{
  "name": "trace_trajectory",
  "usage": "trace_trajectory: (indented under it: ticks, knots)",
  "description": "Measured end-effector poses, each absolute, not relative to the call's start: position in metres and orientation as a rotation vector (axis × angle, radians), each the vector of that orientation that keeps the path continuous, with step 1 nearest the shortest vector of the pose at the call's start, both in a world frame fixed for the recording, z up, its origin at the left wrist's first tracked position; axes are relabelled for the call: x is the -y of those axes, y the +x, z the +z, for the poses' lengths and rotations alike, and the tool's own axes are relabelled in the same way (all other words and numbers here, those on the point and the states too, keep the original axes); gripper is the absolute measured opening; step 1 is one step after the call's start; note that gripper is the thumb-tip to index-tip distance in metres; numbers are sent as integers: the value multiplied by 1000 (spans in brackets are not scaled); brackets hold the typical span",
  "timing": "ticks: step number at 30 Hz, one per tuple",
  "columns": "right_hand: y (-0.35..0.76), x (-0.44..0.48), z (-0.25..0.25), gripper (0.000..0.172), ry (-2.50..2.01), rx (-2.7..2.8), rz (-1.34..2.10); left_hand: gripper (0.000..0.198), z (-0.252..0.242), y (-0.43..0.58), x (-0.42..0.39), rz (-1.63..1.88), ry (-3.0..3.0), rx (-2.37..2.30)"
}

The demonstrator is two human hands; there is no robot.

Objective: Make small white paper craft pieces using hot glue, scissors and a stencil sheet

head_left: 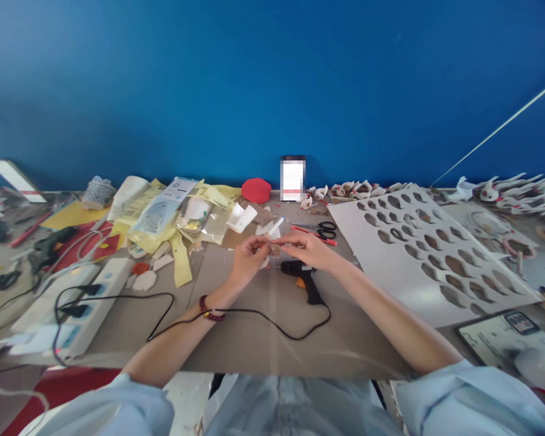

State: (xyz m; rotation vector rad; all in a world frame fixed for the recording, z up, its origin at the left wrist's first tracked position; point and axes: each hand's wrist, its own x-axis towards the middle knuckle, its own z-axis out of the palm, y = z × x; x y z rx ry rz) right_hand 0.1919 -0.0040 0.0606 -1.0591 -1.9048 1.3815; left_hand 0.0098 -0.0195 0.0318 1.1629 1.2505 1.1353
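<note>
My left hand [251, 255] and my right hand [307, 249] meet above the middle of the table, fingertips close together. Between them is a small pale piece [276, 250], mostly hidden by the fingers; its exact kind does not show. The left thumb and forefinger pinch it, and the right fingers are pressed together at its other side. Just below my right hand lies a black hot glue gun [309, 283], nozzle pointing left, its cable looping across the table. Black-handled scissors [326, 229] and a red pen [323, 240] lie beyond the right hand.
Left, a white power strip [100, 303] carries black plugs; packaged bags [163, 209] and a yellow strip [180, 260] lie nearby. At the back are a red shape [256, 190] and a phone [293, 178]. Right, a white sheet with cut-outs [367, 254] and several white bird-like pieces [504, 189].
</note>
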Motion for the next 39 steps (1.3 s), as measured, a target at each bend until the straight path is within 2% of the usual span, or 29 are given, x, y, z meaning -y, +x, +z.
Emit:
trace_trajectory:
  ticks: [6, 12, 17, 25, 29, 34, 39]
  knots:
    - [190, 6, 65, 31, -1021, 1994, 1239, 19, 35, 12, 21, 1159, 1144, -1238]
    - [191, 2, 60, 29, -1095, 1649, 1548, 20, 36, 12, 19, 1141, 1118, -1271]
    - [194, -1, 61, 28, -985, 1306, 1816, 22, 37, 13, 18, 1140, 1050, -1303]
    - [192, -1, 63, 23, -929, 1162, 1924, 30, 34, 15, 18, 1204, 1031, -1194]
    - [192, -2, 57, 24, -1010, 1247, 1818, 32, 34, 15, 20, 1209, 1080, -1156]
    - [191, -2, 55, 27, -1129, 1548, 1500, 32, 38, 15, 25, 1169, 1140, -1130]
    - [190, 0, 58, 20, -1045, 1811, 1211, 32, 34, 15, 25, 1143, 1140, -1090]
